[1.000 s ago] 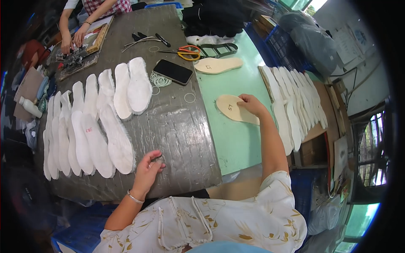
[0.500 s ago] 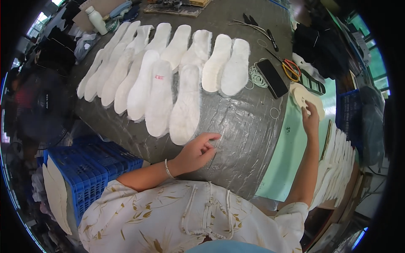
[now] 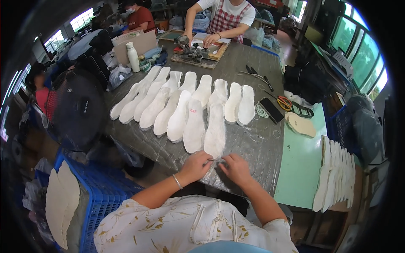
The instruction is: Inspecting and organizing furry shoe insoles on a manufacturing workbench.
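Two rows of white fluffy shoe insoles lie side by side on the grey table [image 3: 261, 156]. My left hand [image 3: 195, 167] is at the near end of the closest insole [image 3: 215, 130], its fingers pressed together; whatever they pinch is too small to make out. Just right of it, my right hand [image 3: 237, 168] hovers close to the same end, with thumb and forefinger slightly apart and nothing visible between them. The neighbouring insole [image 3: 194, 128] has a small red mark. On the green board [image 3: 297, 168] at the right rests a small pile of cream insoles [image 3: 301, 125].
Scissors [image 3: 284, 102], a black phone [image 3: 272, 110] and string [image 3: 261, 111] lie at the right. Stacked insoles [image 3: 333, 177] stand beyond the board. At left are a blue crate [image 3: 101, 194] and a fan [image 3: 78, 109]. Across the table, a co-worker [image 3: 230, 19] handles a framed press [image 3: 194, 50].
My right hand has come from the cream pile to the near end of the closest insole, beside my left hand. The view has tilted up, bringing co-workers into sight.
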Demonstrator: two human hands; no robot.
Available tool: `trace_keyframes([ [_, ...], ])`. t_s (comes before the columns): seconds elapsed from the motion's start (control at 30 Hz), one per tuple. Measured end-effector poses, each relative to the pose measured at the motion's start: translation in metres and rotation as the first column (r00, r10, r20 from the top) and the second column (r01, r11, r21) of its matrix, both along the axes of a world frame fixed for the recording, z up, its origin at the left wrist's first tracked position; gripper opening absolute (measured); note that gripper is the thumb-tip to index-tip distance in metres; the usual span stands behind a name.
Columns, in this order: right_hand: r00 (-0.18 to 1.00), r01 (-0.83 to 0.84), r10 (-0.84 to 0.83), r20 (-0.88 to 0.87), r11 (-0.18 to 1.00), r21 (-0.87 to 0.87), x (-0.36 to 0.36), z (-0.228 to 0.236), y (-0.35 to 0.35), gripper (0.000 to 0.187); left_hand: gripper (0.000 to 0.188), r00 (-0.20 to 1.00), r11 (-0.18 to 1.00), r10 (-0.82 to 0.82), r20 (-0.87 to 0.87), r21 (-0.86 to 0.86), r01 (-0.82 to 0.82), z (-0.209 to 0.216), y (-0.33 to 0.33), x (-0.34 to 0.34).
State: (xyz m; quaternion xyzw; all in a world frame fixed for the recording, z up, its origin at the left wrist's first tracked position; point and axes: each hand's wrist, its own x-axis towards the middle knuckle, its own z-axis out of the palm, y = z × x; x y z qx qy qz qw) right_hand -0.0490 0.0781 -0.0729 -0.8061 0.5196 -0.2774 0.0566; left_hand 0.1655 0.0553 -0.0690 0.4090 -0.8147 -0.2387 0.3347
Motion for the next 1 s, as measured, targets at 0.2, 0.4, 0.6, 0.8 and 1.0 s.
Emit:
trace_keyframes([
  [0.2,0.979,-0.019,0.007,-0.203,0.998,-0.058,0.036,-0.038,-0.036,0.014,0.018,0.98,0.979,0.194,-0.053,-0.057,-0.197,-0.031,0.0,0.046],
  [0.4,0.995,0.088,-0.086,-0.043,0.995,0.05,0.042,-0.002,-0.06,0.012,0.021,0.989,0.971,0.136,-0.053,-0.192,-0.143,-0.036,-0.025,0.045],
  [0.6,0.954,0.208,-0.239,0.179,0.962,0.177,0.03,0.053,-0.135,0.019,0.017,0.995,0.957,0.096,0.037,-0.278,-0.082,-0.043,-0.051,0.045],
  [0.8,0.936,0.205,-0.22,0.275,0.975,0.084,0.022,0.096,-0.186,0.022,0.011,0.985,0.957,0.099,0.138,-0.284,-0.056,-0.044,-0.052,0.044],
  [1.0,0.895,0.084,0.0,0.445,0.982,-0.169,0.015,0.148,-0.196,0.015,0.017,0.989,0.944,0.14,0.054,-0.31,-0.117,-0.038,-0.051,0.042],
])
